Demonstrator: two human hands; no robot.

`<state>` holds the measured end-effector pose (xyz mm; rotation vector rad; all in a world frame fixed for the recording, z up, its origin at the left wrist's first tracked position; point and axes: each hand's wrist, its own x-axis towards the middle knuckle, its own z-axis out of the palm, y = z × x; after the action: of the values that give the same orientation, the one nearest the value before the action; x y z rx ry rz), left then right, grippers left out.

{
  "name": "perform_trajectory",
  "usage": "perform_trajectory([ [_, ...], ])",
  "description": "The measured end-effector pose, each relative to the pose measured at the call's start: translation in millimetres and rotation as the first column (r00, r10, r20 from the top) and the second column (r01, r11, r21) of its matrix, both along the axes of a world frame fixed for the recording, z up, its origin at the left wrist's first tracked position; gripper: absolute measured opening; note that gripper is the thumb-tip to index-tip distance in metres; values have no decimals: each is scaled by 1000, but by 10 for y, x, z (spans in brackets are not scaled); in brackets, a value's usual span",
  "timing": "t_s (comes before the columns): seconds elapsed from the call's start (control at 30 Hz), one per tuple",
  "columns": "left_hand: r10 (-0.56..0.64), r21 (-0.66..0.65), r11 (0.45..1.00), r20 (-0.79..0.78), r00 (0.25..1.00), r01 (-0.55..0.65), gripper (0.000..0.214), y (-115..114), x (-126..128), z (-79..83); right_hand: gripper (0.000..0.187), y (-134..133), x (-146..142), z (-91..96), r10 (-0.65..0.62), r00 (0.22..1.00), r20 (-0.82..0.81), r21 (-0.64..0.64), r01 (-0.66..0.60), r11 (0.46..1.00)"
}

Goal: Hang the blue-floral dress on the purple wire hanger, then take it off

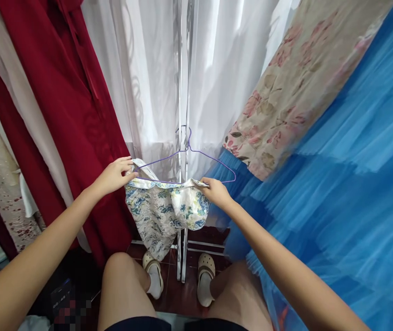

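Note:
A white garment with a blue and yellow floral print (155,207) hangs between my hands in the head view, its lower part tapering down over the floor. At its upper left corner, my left hand (115,174) pinches the cloth near one end of a purple wire hanger (210,157). My right hand (216,189) grips the upper right edge of the garment, just below the hanger's right end. The hanger's lower bar runs along the garment's top edge. Its hook points up in front of a white metal pole.
The white metal pole (183,92) stands straight ahead before white curtains (148,78). Red dresses (61,115) hang at left. A beige floral dress (279,96) and blue tulle (348,174) hang at right. Beige clogs (206,264) rest on the dark tiled floor.

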<state>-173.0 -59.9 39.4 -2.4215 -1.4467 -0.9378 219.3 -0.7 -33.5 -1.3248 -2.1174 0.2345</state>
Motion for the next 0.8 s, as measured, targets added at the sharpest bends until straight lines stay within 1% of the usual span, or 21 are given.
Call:
perform_trajectory([
  [0.1,-25,-32,999,-46,999,23,48,-73,-9,64,21,-35,3,-13,26,999,-35,5,-26,1000],
  [0.2,-26,26,999,8,1000,26,43,-52,98,65,20,-99,-63,-25,62,995,-75,12,-61,998],
  [0.3,-42,31,999,92,995,39,41,96,355,49,18,-191,-190,-40,101,988,-113,19,-99,995],
  [0.4,45,52,997,183,982,-56,32,286,616,33,15,-317,-214,-53,137,980,-147,41,-133,990],
  [0.43,67,74,994,217,974,-85,27,334,677,24,16,-363,-172,-56,144,977,-157,54,-137,989],
  [0.47,77,98,990,243,967,-103,24,367,720,13,20,-405,-103,-55,141,975,-172,77,-129,989],
  [0.5,73,121,987,252,965,-106,23,386,748,-1,31,-440,-13,-51,122,972,-199,109,-102,989],
  [0.57,59,155,983,228,972,-97,26,389,772,-37,58,-470,207,-20,40,956,-291,184,15,983],
  [0.6,59,164,982,207,977,-94,28,379,776,-55,68,-458,320,12,-21,939,-343,212,99,972],
  [0.63,60,165,982,184,981,-92,30,367,780,-69,74,-425,429,57,-87,918,-386,223,184,957],
  [0.67,60,161,983,162,985,-87,31,355,785,-79,76,-374,527,116,-141,903,-407,213,243,946],
  [0.7,63,159,983,148,987,-87,32,346,792,-84,74,-308,615,187,-174,900,-400,187,266,946],
  [0.73,73,159,983,138,988,-95,32,342,798,-84,68,-236,692,266,-184,908,-377,153,256,954],
  [0.8,103,153,981,130,986,-123,30,350,802,-71,45,-105,817,429,-133,939,-317,75,165,983],
])
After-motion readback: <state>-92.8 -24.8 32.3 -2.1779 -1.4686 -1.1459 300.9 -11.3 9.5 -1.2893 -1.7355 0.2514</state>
